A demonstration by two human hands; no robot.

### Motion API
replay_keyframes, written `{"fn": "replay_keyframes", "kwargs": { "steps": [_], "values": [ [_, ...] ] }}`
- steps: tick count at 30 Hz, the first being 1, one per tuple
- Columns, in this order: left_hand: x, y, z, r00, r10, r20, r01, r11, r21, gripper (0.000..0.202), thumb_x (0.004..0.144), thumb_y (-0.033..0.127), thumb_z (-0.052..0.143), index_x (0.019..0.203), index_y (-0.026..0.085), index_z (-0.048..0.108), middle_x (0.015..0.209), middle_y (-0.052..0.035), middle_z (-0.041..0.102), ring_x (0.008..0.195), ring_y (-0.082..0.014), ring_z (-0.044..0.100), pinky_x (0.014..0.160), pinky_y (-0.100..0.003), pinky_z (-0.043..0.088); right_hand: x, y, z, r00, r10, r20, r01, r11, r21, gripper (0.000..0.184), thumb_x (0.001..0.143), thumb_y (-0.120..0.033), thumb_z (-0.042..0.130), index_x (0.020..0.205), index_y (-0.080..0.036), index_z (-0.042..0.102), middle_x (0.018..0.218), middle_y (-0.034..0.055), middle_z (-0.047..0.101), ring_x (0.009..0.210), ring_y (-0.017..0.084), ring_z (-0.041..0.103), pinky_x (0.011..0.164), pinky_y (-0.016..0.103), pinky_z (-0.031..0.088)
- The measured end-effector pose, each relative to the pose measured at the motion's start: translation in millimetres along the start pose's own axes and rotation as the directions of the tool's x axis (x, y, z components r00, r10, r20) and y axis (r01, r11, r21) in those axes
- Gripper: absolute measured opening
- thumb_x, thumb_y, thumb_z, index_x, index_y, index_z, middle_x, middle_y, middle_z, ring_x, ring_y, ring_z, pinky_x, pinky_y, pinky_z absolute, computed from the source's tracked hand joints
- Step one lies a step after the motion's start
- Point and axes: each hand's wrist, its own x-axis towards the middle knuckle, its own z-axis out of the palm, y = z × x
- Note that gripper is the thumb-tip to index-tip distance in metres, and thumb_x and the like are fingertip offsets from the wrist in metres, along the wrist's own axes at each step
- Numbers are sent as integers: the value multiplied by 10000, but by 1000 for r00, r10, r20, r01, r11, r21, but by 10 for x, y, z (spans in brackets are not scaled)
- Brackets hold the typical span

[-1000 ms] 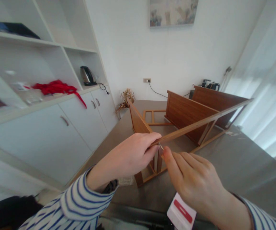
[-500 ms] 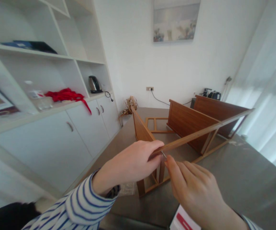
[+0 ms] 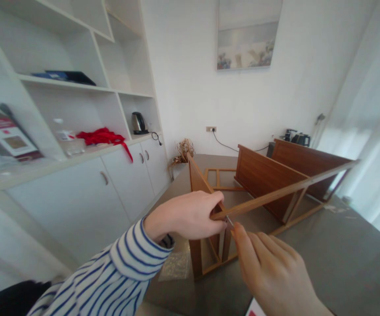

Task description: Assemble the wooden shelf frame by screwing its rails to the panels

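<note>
A wooden shelf unit [image 3: 269,196], brown with several panels joined by rails, lies on its side on the grey table [image 3: 328,250]. My left hand [image 3: 190,215] is closed around the near end of its upper rail, where the rail meets the nearest panel [image 3: 199,177]. Just to the right, my right hand [image 3: 272,263] pinches a thin metal rod [image 3: 229,220]. The rod's far tip is at the underside of the rail, by my left fingertips. My fingers hide its other end, so its exact kind cannot be told.
A clear plastic bag [image 3: 175,266] lies on the table below my left wrist. A red and white printed item [image 3: 255,308] shows at the bottom edge. White cabinets [image 3: 74,193] run along the left, with an electric kettle [image 3: 138,123] and red cloth [image 3: 102,136] above.
The view has tilted and shifted slightly, so the scene sits lower and further right. Both hands keep their places at the rail's end, and the rod's tip stays at the rail.
</note>
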Motion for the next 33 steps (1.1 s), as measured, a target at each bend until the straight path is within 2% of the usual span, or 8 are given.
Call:
{"fn": "replay_keyframes", "kwargs": {
  "steps": [5,10,22,33],
  "values": [
    [-30,8,70,996,31,-79,-34,999,-39,228,810,426,494,881,212,528,734,10,606,611,-126,525,527,-250,333,-1,-17,7,1000,9,5,-9,1000,8,264,876,-36,372,968,-62,619,600,28,566,527,143,501,542,301,260],
    [-34,-12,117,990,49,-136,-57,997,-54,203,818,407,500,879,216,527,726,19,600,608,-124,518,517,-249,318,-15,-10,42,1000,27,-14,-26,999,48,242,887,-49,378,960,-72,607,578,12,546,513,134,494,538,293,266],
    [-41,-37,171,984,67,-163,-75,996,-46,196,826,397,510,909,222,540,716,16,603,611,-130,525,523,-253,305,-54,-82,136,993,118,-27,-114,986,126,243,924,-77,349,956,-85,590,578,1,546,493,111,513,520,273,302],
    [-50,-6,165,986,55,-158,-65,996,-56,191,826,382,500,914,219,547,705,16,596,600,-126,520,520,-253,302,-47,-106,170,980,191,-46,-180,966,187,182,931,-120,410,886,-119,586,557,-17,537,465,98,520,496,261,299]
  ]
}}
